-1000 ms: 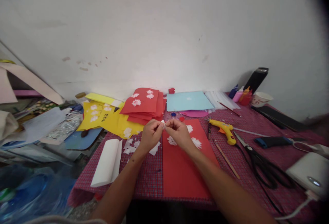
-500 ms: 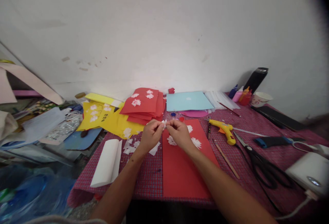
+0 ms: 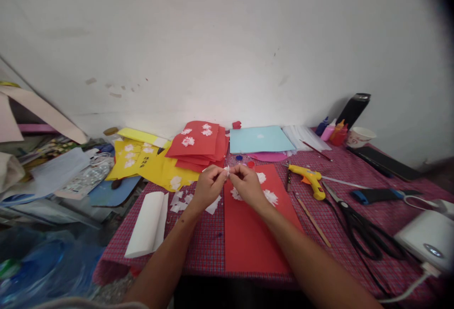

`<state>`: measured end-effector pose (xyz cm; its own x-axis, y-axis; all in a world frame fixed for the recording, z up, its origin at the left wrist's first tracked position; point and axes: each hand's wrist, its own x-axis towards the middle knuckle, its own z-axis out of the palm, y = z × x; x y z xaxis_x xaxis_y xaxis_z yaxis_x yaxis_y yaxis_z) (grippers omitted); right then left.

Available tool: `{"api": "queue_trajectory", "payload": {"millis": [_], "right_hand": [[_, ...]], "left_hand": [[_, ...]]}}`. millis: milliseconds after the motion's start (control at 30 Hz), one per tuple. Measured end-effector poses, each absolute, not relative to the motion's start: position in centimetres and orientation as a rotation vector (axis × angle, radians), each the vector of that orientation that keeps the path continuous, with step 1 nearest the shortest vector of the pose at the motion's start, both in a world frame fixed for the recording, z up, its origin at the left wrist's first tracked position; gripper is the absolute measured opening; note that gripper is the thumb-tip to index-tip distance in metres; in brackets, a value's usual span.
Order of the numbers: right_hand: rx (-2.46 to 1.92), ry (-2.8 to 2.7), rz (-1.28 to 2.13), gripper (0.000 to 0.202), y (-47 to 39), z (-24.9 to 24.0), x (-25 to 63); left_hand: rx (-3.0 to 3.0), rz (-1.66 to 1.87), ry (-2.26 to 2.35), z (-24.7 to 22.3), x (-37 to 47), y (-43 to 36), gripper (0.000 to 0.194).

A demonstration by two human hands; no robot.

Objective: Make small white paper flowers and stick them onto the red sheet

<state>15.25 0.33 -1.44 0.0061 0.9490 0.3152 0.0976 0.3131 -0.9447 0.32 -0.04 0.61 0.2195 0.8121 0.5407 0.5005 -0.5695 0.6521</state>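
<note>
My left hand (image 3: 210, 185) and my right hand (image 3: 247, 185) meet fingertip to fingertip, both pinching a small white paper piece (image 3: 227, 170) between them. Beneath my right hand and forearm lies a large red sheet (image 3: 253, 238). White paper blossoms sit on its upper part, one (image 3: 271, 198) just right of my right wrist and others partly hidden by that hand. White paper scraps (image 3: 181, 203) are scattered left of my left wrist. A folded white paper (image 3: 147, 224) rests at the table's left side.
Red cards (image 3: 193, 141) with blossoms and yellow sheets (image 3: 159, 167) lie back left. A light blue sheet (image 3: 260, 140) is at the back. On the right are a yellow glue gun (image 3: 308, 176), black scissors (image 3: 365, 231), a wooden stick (image 3: 312, 220), paint bottles (image 3: 333, 132) and a paper cup (image 3: 360, 137).
The fingertips and the white piece between them have shifted very slightly. Both hands stay in nearly the same place.
</note>
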Motion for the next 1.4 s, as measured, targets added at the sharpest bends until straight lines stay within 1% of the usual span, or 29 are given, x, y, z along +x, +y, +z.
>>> {"api": "queue_trajectory", "payload": {"millis": [133, 333, 567, 700, 1100, 1233, 1400], "right_hand": [[-1.045, -1.377, 0.915, 0.014, 0.22, -1.19, 15.31], [-1.014, -1.399, 0.954, 0.012, 0.17, -1.27, 15.28], [-1.063, -1.396, 0.859, 0.015, 0.15, -1.42, 15.12], [-1.082, -1.377, 0.859, 0.014, 0.15, -1.39, 15.16], [-0.985, -1.269, 1.079, 0.009, 0.28, -0.68, 15.8], [-0.948, -1.372, 1.064, 0.016, 0.02, -0.51, 15.63], [-0.972, -1.39, 1.004, 0.019, 0.04, -0.7, 15.6]], "left_hand": [[2.155, 1.29, 1.223, 0.51, 0.32, 0.03, 0.03], [2.132, 1.282, 1.237, 0.43, 0.23, 0.01, 0.026], [2.148, 1.28, 1.216, 0.54, 0.27, -0.03, 0.027], [2.151, 1.288, 1.211, 0.59, 0.32, 0.0, 0.027], [2.08, 1.254, 1.265, 0.66, 0.42, -0.04, 0.029], [2.028, 1.264, 1.251, 0.62, 0.41, -0.06, 0.026], [2.026, 1.273, 1.216, 0.59, 0.47, -0.08, 0.026]]}}
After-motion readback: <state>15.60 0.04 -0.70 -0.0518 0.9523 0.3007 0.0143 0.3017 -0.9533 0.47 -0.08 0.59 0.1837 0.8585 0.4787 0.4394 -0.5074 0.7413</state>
